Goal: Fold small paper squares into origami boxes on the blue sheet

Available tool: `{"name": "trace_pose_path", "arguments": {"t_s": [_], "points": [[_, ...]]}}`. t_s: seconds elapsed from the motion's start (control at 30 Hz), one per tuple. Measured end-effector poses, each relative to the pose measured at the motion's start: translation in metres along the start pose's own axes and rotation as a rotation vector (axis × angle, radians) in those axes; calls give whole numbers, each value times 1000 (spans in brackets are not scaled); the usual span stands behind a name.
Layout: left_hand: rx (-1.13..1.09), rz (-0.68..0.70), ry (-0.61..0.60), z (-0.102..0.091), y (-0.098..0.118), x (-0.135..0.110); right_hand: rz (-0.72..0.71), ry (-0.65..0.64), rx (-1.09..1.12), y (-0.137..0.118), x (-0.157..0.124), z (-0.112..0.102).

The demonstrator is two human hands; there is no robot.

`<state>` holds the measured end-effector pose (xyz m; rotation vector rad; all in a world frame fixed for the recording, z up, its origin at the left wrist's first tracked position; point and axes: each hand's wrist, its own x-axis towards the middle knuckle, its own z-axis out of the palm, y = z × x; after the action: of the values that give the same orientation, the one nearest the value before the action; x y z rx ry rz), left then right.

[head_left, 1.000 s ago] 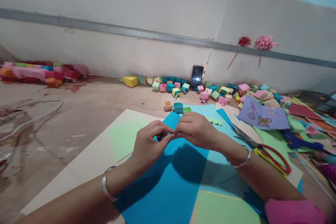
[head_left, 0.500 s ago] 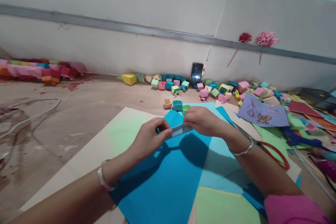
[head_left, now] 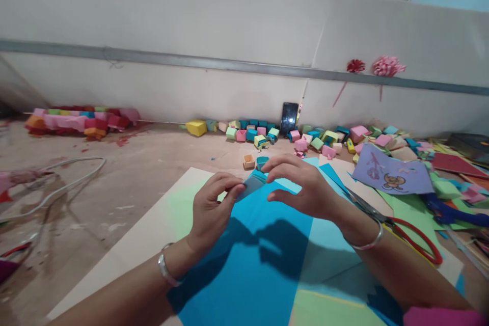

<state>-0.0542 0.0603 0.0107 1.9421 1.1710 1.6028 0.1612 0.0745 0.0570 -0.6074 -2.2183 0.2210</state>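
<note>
A person's left hand (head_left: 210, 211) pinches a small folded blue paper (head_left: 252, 183) between thumb and fingers just above the near-left part of a large blue sheet (head_left: 252, 270) spread on the floor (head_left: 145, 163). That grip is narrow and closed on the piece. Half a second ago both hands pulled a flat strip taut between them. Now the right hand (head_left: 305, 191) has let go, and its grip stands wide, fingers fanned over the piece's far end. Whether a fingertip brushes the paper cannot be told. The piece, then long and level, is now shorter, thicker and tilted up toward the right hand, so the fold looks pressed in and the work sits in one hand alone.

Beyond the blue sheet a row of small paper boxes (head_left: 263, 137) runs along the wall, with a phone (head_left: 289, 118) leaning upright among them. Red-handled scissors (head_left: 393, 222) lie just right of the sheet, and a purple card (head_left: 393, 178) with a cartoon mouse lies further right. A grey cable (head_left: 76, 178) loops well to the sheet's left.
</note>
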Motion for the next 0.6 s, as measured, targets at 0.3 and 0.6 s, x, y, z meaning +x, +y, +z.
{"name": "trace_pose_path", "arguments": {"t_s": [0.3,0.6], "points": [[-14,52,-6,0,2,-4,5,59,5,-7,0,10],[-48,53,-42,1,3,-5,36,93,12,-3,-2,18]]}}
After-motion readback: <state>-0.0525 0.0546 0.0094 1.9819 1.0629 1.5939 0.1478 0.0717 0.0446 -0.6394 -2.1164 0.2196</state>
